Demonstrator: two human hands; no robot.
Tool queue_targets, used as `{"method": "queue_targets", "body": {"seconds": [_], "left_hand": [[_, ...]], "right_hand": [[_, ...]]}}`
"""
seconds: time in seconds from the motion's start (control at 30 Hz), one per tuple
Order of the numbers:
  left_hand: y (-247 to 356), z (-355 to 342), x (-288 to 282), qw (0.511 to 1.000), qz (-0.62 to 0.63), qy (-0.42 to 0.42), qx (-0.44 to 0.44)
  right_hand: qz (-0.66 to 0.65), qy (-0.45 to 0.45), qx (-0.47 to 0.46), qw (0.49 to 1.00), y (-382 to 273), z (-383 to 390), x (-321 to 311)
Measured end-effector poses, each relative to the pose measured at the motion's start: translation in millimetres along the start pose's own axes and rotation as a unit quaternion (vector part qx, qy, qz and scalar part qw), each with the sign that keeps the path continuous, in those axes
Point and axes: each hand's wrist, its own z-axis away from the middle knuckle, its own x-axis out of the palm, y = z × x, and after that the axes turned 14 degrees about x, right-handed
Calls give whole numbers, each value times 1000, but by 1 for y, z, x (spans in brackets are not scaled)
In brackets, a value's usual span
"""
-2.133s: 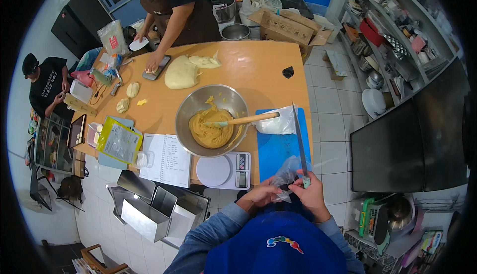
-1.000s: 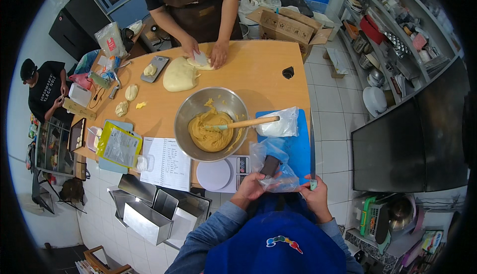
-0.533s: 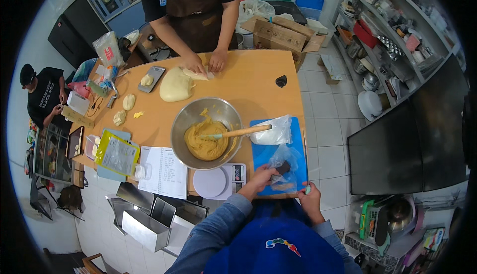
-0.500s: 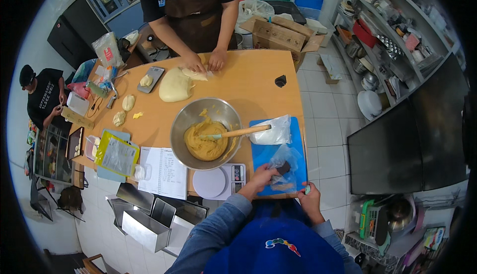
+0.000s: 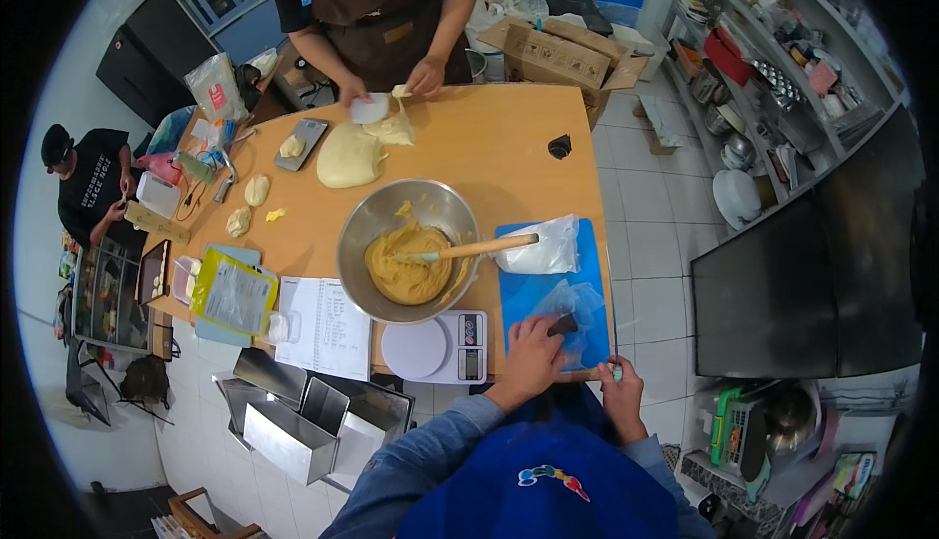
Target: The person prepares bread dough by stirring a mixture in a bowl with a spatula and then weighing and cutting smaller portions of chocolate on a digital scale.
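On a blue cutting board (image 5: pixel 518 296) at the table's near right corner lies a crumpled clear plastic bag (image 5: pixel 579 306). A dark brown block (image 5: pixel 563 325) shows at the bag's near side. My left hand (image 5: pixel 533 355) is closed around the near end of this block, its fingers covering part of it. At the table's front edge, to the right, my right hand (image 5: pixel 623 390) grips a thing with a pale green end (image 5: pixel 616 373); the rest of it is hidden. Behind the clear bag rests a plastic bag of white contents (image 5: pixel 544 247).
Left of the board stand a steel bowl (image 5: pixel 354 290) of tan batter with a wooden-handled spatula (image 5: pixel 479 247), a white scale (image 5: pixel 415 350) and an open notebook (image 5: pixel 323 329). Across the table a person handles dough (image 5: pixel 350 157). Metal tins (image 5: pixel 293 441) sit below the table edge.
My left hand has shifted from the bag's left side onto the dark block. My right hand stays near the table edge. Across the table, the person's hands have moved apart, one holding a white scraper.
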Motion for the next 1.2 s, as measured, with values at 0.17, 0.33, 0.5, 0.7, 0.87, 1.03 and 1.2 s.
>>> {"method": "queue_targets", "body": {"seconds": [0.17, 0.33, 0.5, 0.7, 0.87, 1.03, 1.2], "left_hand": [[-4, -6, -7, 980, -64, -115, -150], [-11, 6, -3, 960, -45, -149, -235], [-15, 9, 2, 947, -50, -177, -263], [-16, 10, 0, 956, -6, -142, -257], [-28, 15, 7, 960, 44, -82, -263], [-44, 19, 19, 954, 72, -47, -287], [-50, 18, 21, 959, 36, -63, -274]], "right_hand": [[72, -11, -64, 995, 1, 12, -9], [82, -37, -55, 994, -12, 26, -17], [177, -5, -129, 976, -5, 28, -30], [158, -21, -101, 982, -17, 43, -36], [195, -68, -56, 977, -34, 52, -44], [250, -85, -64, 962, -31, 54, -50], [257, -68, -119, 957, -17, 53, -48]]}}
